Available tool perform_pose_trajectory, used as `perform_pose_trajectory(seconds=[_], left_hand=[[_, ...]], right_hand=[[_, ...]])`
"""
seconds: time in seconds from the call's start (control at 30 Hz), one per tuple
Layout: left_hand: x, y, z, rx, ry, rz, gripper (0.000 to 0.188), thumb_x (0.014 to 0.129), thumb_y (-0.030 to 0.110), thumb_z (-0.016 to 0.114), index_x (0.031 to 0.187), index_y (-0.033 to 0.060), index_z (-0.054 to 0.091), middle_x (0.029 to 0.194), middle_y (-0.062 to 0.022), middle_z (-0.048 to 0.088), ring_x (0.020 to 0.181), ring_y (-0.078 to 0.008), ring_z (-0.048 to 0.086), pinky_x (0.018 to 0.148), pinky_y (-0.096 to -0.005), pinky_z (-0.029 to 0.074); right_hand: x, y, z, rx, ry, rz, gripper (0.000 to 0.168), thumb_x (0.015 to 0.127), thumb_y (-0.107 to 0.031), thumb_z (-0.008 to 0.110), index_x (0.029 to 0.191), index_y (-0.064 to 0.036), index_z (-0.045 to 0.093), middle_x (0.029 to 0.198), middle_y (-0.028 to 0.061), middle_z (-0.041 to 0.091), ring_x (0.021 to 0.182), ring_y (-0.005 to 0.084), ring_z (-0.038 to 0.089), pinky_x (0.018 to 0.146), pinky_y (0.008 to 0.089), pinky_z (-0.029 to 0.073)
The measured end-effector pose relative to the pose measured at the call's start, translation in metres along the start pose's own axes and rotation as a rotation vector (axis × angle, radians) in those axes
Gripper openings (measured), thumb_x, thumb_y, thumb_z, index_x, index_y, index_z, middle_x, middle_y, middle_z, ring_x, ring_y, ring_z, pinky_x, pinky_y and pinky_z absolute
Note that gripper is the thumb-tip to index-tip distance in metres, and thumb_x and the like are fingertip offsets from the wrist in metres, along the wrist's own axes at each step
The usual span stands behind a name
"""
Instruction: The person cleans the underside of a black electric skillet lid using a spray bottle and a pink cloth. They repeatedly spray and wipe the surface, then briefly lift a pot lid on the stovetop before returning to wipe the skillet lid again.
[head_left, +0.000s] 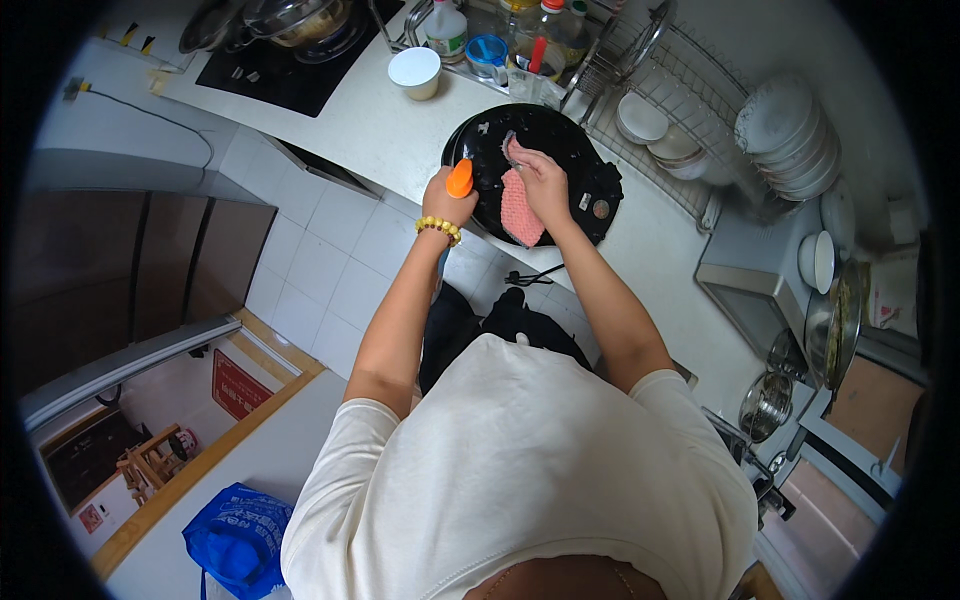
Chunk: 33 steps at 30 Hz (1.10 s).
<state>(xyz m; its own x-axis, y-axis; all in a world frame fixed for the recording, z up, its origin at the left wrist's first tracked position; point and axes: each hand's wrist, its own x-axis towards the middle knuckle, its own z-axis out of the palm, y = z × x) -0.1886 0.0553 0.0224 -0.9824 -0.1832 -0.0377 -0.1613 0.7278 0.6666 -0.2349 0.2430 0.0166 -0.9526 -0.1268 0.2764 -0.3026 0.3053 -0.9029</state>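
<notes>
A round black electric appliance (487, 139) with a glossy surface lies on the white worktop near its front edge. My left hand (450, 195), with a beaded bracelet at the wrist, is closed around a bottle with an orange top (460, 178); most of the bottle is hidden by the hand. Over the black surface, my right hand (544, 184) holds a pink cloth with a grey edge (519, 210). Part of the cloth hangs below the fingers and one corner sticks up above them. A black power cord (529, 279) hangs at the worktop's front edge.
A white-lidded tub (415, 73) stands behind, left of several bottles and a blue-lidded container (486, 52). A glass-lidded pot (292, 19) sits on the black hob (300, 86). At right are a wire dish rack (645, 161), stacked bowls (795, 150) and a microwave oven (757, 277).
</notes>
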Motion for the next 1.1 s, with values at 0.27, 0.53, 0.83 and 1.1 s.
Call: perform_pose_trajectory(seconds=[0.27,0.53,0.83,1.1], left_hand=[[-0.004,-0.003,0.000,-0.090,0.013,0.069,0.023,0.069,0.013,0.071,0.085,0.0005,0.060,0.088,-0.0205,0.063,0.087,-0.0415,0.061,0.079,-0.0450,0.051],[-0.025,-0.027,0.012,-0.237,-0.024,0.095,0.035,0.071,0.014,0.068,0.103,0.0027,0.059,0.094,-0.0169,0.060,0.090,-0.0385,0.059,0.081,-0.0430,0.049],[-0.046,-0.021,0.023,-0.484,0.073,-0.037,0.039,0.070,0.007,0.067,0.107,0.0016,0.056,0.094,-0.0164,0.061,0.091,-0.0367,0.060,0.084,-0.0401,0.050],[-0.036,-0.025,0.025,-0.362,0.199,0.135,0.042,0.071,0.009,0.067,0.111,0.0037,0.058,0.094,-0.0128,0.062,0.090,-0.0314,0.062,0.084,-0.0367,0.050]], right_hand=[[0.016,-0.001,0.027,0.075,-0.037,0.028,0.026,0.080,0.005,0.061,0.103,-0.002,0.072,0.111,0.0128,0.070,0.109,0.0282,0.064,0.097,0.0356,0.049],[0.050,-0.014,0.018,-0.250,-0.558,-0.374,0.032,0.089,-0.008,0.054,0.118,-0.007,0.068,0.128,0.0107,0.063,0.124,0.0284,0.055,0.107,0.0353,0.043],[0.037,-0.006,0.013,-0.321,-0.561,-0.361,0.037,0.090,-0.013,0.051,0.125,-0.006,0.061,0.138,0.0119,0.055,0.128,0.0270,0.051,0.108,0.0347,0.042],[0.029,-0.019,0.031,-0.572,-0.408,-0.573,0.043,0.080,0.000,0.052,0.123,0.000,0.058,0.134,0.0182,0.056,0.123,0.0305,0.054,0.106,0.0374,0.044]])
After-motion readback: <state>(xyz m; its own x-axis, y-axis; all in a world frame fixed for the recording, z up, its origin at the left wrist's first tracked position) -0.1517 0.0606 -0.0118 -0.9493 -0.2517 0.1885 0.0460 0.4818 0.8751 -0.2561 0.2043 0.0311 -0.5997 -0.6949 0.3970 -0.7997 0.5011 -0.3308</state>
